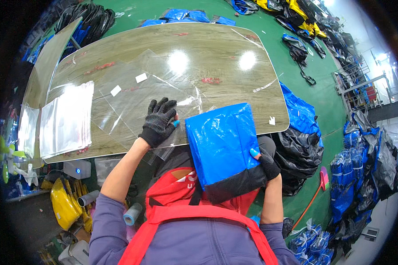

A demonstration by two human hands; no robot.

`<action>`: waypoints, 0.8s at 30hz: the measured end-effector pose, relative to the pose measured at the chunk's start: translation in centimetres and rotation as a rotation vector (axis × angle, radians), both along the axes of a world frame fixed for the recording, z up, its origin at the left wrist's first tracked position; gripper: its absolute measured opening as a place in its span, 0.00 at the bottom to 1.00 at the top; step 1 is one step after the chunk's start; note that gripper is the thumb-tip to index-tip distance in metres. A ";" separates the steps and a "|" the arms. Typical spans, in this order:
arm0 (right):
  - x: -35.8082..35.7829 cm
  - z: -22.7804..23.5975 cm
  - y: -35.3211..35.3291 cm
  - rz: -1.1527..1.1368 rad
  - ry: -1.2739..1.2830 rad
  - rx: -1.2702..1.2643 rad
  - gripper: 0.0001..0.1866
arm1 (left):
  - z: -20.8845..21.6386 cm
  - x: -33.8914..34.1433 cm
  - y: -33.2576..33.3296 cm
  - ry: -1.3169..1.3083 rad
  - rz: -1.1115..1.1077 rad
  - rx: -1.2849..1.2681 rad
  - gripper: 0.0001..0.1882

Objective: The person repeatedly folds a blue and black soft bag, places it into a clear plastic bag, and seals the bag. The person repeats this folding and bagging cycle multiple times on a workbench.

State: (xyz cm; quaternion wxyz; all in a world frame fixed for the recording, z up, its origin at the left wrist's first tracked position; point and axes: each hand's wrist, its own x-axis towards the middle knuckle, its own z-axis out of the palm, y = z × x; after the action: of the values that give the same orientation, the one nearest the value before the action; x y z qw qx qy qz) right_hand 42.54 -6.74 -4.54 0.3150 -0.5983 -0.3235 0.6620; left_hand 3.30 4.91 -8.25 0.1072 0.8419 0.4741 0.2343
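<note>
My right hand point(269, 164), in a black glove with a blue thumb tip, grips the right edge of a folded blue tarp point(223, 139). The tarp has a black band along its lower side and is held tilted over the table's near edge and my lap. My left hand point(159, 121), in a black dotted glove, lies on a clear plastic bag point(132, 95) with its fingers stretched out. That bag is spread on the wood-patterned table point(225, 53); whether another bag lies beneath it, I cannot tell. The left thumb, also blue-tipped, is close to the tarp's left edge.
Stacks of clear plastic bags point(68, 119) lie at the table's left. Small white paper pieces point(141, 77) are on the tabletop. Blue and black sheeting point(298, 145) is heaped right of the table. Tied blue bundles point(345, 170) stand farther right, near an orange-handled tool point(309, 205).
</note>
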 end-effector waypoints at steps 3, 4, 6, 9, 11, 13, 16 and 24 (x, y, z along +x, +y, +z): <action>-0.1 -0.3 -0.1 -0.002 0.005 0.005 0.28 | 0.1 -0.3 0.3 -0.020 0.000 -0.096 0.10; -0.2 -0.5 -0.1 -0.012 0.015 0.009 0.28 | 0.2 -0.4 0.4 -0.052 -0.011 -0.073 0.10; -0.2 -0.8 -0.3 -0.043 -0.016 -0.012 0.27 | 0.2 -0.6 0.3 -0.104 -0.014 -0.132 0.09; 0.1 -0.9 -0.2 -0.039 -0.005 -0.004 0.26 | 0.0 -0.6 0.0 -0.117 -0.016 -0.048 0.09; 0.1 -0.5 -0.1 -0.032 0.047 0.002 0.25 | 0.0 -0.3 -0.1 -0.109 0.031 -0.077 0.08; -0.2 0.5 0.1 0.009 0.188 0.010 0.24 | 0.1 0.0 -0.1 -0.135 0.044 -0.064 0.08; -2.3 2.1 0.2 -0.116 0.084 -0.051 0.26 | 1.0 0.3 0.1 -0.266 0.067 -0.112 0.09; -10.8 -1.8 0.3 0.598 0.188 0.318 0.26 | 5.0 0.1 -3.5 -0.375 -0.093 -0.229 0.08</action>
State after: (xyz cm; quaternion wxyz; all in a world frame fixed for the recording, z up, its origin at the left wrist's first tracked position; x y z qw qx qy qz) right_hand 31.74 -6.45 -6.31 0.2248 -0.3570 -0.5529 0.7185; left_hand 3.42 1.45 -3.22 0.2990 0.7870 0.4298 0.3263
